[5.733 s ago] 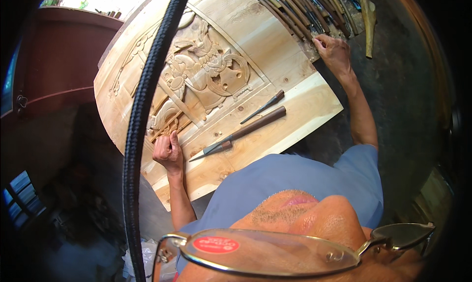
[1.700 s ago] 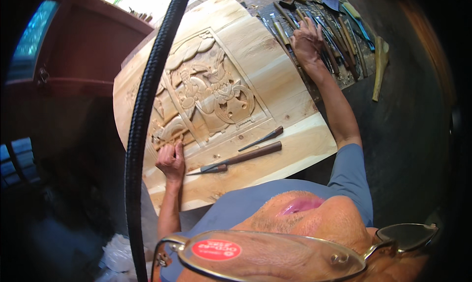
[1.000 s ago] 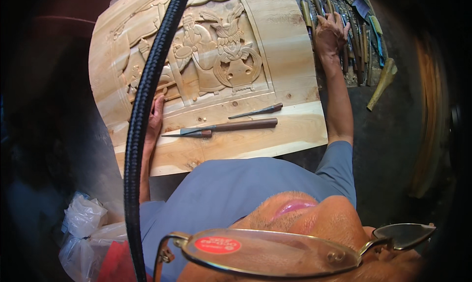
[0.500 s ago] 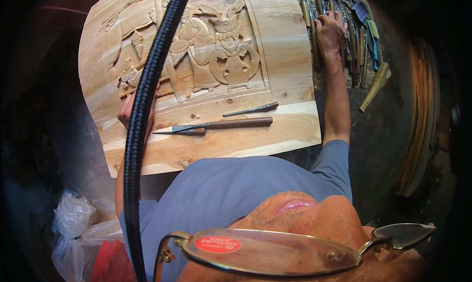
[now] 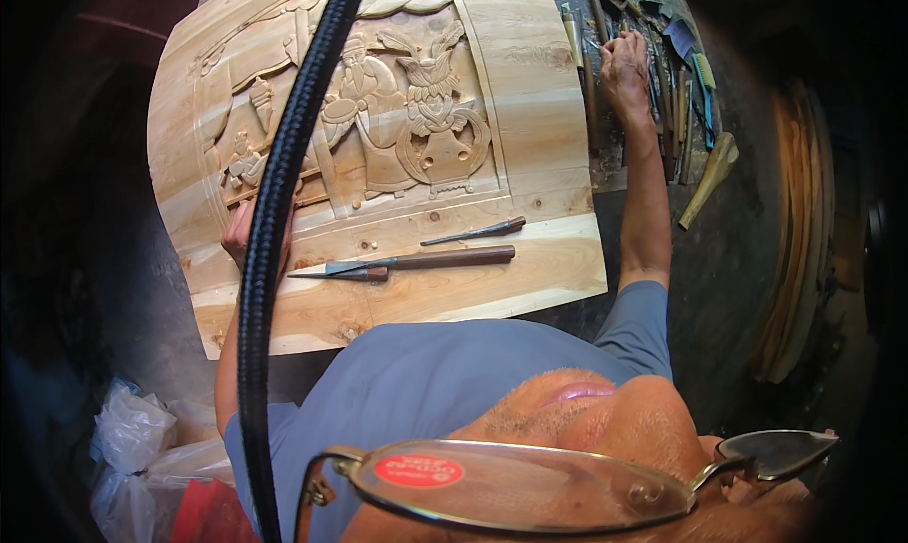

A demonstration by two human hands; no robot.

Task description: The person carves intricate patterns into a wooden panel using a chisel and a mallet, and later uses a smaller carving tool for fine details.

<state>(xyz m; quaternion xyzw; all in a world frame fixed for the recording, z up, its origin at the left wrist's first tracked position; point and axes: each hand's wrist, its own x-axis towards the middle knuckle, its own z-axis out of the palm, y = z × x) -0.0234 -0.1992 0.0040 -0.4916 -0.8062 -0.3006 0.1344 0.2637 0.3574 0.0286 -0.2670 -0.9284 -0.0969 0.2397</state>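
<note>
"Right hand (image 5: 625, 75) and left hand (image 5: 238, 233): where are they?"

"The right hand is among the loose tools (image 5: 682, 98), upper right; the left hand is on the lower left of the carved board (image 5: 544, 174), partly behind the black cord (image 5: 276, 183)."

"Spread, or gripping?"

"The right one's fingers are bent and drawn together, but I can't tell whether they pinch a tool. The left looks curled; what's under it is hidden."

"And the tools, from there?"

"Right at the right hand's fingers, beside the board's right edge, well apart from the left hand. I'd judge that nearness to be what counts. The dark-handled tool (image 5: 591, 108) just left of the hand runs lengthwise away from the person."

"Which way do the chisels on the board point?"

"All three lie crosswise before the person, blades leftward, handles rightward. The long chisel (image 5: 454, 258) is in the middle; the short chisel (image 5: 374, 274) lies along its blade, perhaps touching. The small chisel (image 5: 473, 233) sits apart, its handle end slightly farther from the person."
</note>
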